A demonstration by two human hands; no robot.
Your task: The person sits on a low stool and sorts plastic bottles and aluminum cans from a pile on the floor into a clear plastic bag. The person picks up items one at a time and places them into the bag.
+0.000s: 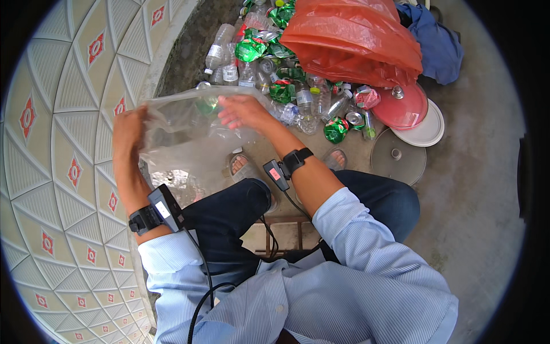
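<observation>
A clear plastic bag hangs between my arms, its mouth spread toward the far side. My left hand is closed on the bag's left edge. At the right part of the bag's mouth is my right hand, fingers stretched and apart, with nothing visible in them. A green shape shows blurred through the film near those fingers; its kind is unclear. Beyond the bag lies a heap of empty plastic bottles and crushed green cans. Another crushed green can lies at the heap's near edge.
A red plastic bag covers the heap's far right, beside a blue cloth. Round lids lie at the right: a red one, a white one and a grey one. A tiled wall borders the left.
</observation>
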